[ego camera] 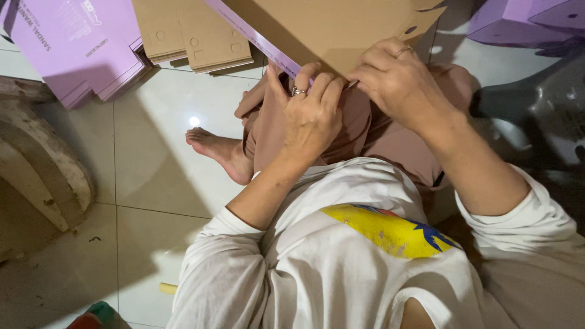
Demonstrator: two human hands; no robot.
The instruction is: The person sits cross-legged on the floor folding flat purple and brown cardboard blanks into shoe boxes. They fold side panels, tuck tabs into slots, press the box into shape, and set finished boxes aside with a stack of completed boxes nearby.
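Both gripping: left hand (311,116) and right hand (399,82) pinched on lower edge of flat brown cardboard box blank with purple face (329,27), held over lap. Stacked purple and brown flat blanks (122,42) on white tiled floor (158,158), far-left side.

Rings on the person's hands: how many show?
2: a silver ring on the left hand, a plain band on the right hand. Hidden fingers may carry more.
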